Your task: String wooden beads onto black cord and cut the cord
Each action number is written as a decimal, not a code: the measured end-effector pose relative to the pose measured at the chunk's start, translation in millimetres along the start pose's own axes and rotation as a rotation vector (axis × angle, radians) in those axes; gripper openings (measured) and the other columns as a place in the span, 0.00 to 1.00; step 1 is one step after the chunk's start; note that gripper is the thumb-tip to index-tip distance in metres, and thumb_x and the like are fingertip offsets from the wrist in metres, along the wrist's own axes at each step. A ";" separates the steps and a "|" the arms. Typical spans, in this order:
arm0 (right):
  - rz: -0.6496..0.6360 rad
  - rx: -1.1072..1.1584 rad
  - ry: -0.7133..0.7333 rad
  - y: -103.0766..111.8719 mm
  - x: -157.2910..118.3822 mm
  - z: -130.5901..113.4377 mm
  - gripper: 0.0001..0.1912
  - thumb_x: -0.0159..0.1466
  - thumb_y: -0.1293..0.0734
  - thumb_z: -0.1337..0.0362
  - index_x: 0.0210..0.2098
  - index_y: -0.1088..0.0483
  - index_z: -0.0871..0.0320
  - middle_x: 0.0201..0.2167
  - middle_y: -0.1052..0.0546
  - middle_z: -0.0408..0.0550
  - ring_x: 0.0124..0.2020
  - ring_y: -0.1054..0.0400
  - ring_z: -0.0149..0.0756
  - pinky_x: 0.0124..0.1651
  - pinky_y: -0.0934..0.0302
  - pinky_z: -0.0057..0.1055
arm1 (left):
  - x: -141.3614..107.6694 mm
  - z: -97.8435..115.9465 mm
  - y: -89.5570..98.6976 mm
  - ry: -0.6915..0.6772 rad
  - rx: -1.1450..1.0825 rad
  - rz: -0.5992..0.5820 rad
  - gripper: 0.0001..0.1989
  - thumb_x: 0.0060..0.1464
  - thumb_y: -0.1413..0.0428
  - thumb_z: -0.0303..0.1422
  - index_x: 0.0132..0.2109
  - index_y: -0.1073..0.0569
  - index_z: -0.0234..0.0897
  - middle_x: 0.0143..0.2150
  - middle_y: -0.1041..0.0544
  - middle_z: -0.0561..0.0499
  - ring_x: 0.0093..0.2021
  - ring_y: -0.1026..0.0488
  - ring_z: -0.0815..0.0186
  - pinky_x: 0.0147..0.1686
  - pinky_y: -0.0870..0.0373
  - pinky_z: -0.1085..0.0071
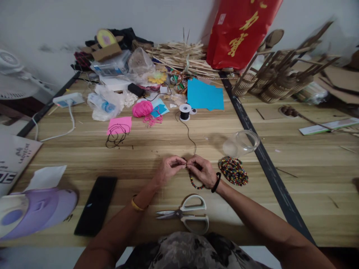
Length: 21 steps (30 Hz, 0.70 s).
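Note:
My left hand [169,169] and my right hand [202,170] meet fingertip to fingertip over the table, each in a pinch. Between them runs a thin black cord [192,139], which comes down from a white spool [184,112] of black cord. A short strand of colourful beads [196,185] hangs in a curve below my right hand. Exactly what lies between the fingertips is too small to see, but the cord enters there. Right of my right hand lies a coiled heap of multicoloured beads [233,171]. White-handled scissors [186,214] rest nearer my body, blades to the left.
A clear jar [242,143] stands behind the bead heap. On the left are a black phone [95,206] and a purple-and-white object [42,211]. Pink yarn [142,108], blue paper [205,94], plastic bags and wooden sticks [182,56] crowd the back. Bamboo pieces [280,80] stand back right.

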State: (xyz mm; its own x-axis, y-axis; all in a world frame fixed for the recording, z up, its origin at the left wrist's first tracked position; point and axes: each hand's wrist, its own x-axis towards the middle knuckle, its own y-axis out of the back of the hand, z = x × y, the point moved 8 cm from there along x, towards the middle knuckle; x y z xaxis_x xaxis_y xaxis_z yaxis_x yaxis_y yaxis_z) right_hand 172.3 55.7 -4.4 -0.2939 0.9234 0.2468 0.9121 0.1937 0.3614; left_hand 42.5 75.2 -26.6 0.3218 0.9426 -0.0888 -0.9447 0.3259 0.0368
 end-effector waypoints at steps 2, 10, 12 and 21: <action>0.003 0.034 -0.037 -0.9 -0.8 5.0 0.07 0.63 0.36 0.60 0.34 0.30 0.58 0.29 0.28 0.46 0.30 0.33 0.32 0.33 0.38 0.28 | 0.0 -0.2 0.2 0.005 -0.002 0.003 0.08 0.42 0.37 0.30 0.32 0.25 0.32 0.32 0.22 0.49 0.34 0.25 0.68 0.41 0.28 0.71; 0.003 0.069 -0.094 -1.3 -2.4 12.2 0.08 0.61 0.34 0.59 0.33 0.32 0.59 0.26 0.28 0.44 0.25 0.36 0.30 0.28 0.40 0.25 | -0.8 4.4 1.7 -0.008 0.026 0.001 0.08 0.42 0.36 0.31 0.30 0.25 0.32 0.29 0.22 0.49 0.31 0.26 0.68 0.37 0.29 0.72; -0.004 0.069 -0.091 -1.4 -2.4 11.5 0.08 0.61 0.34 0.59 0.33 0.32 0.59 0.26 0.29 0.44 0.25 0.36 0.30 0.28 0.41 0.26 | -0.9 4.0 2.0 -0.008 0.015 0.003 0.08 0.42 0.36 0.31 0.29 0.25 0.32 0.29 0.22 0.49 0.31 0.26 0.69 0.36 0.30 0.73; -0.013 0.052 -0.037 0.1 -1.3 2.7 0.08 0.63 0.35 0.60 0.33 0.31 0.59 0.27 0.29 0.45 0.27 0.36 0.30 0.30 0.42 0.25 | -0.9 6.2 3.6 0.016 0.030 0.014 0.06 0.43 0.37 0.30 0.29 0.24 0.32 0.29 0.22 0.49 0.31 0.27 0.68 0.35 0.31 0.73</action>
State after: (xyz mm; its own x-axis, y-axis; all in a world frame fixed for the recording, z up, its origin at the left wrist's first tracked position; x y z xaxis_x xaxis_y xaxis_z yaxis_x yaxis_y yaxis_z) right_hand 173.6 55.4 -7.2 -0.2959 0.9321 0.2089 0.9221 0.2217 0.3171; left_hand 39.2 76.0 -20.2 0.3072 0.9459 -0.1041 -0.9467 0.3149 0.0679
